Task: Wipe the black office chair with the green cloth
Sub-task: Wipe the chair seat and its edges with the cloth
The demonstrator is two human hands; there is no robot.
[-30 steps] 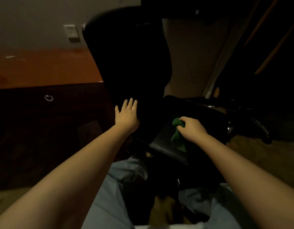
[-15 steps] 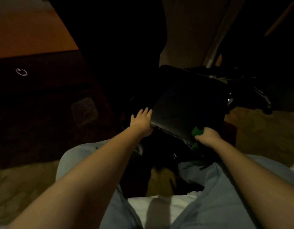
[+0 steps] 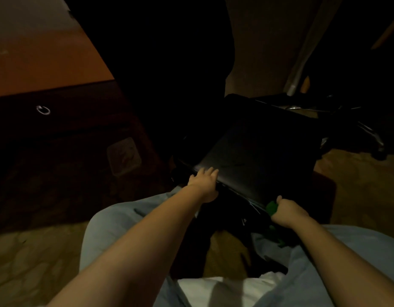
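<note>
Seat-edge wipe: right hand (image 3: 288, 212) grips green cloth (image 3: 271, 207); left hand (image 3: 203, 183), fingers straight, steadies black office chair (image 3: 258, 156). Next, probably sweep leftward.

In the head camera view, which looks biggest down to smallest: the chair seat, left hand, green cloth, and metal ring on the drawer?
1. chair seat
2. left hand
3. green cloth, mostly hidden in the right hand
4. metal ring, close to the cloth's visible part, so these two are unsure

Right hand (image 3: 288, 210) grips green cloth (image 3: 271, 207) at the chair (image 3: 258, 156) (left hand (image 3: 204, 183) touching)
</note>
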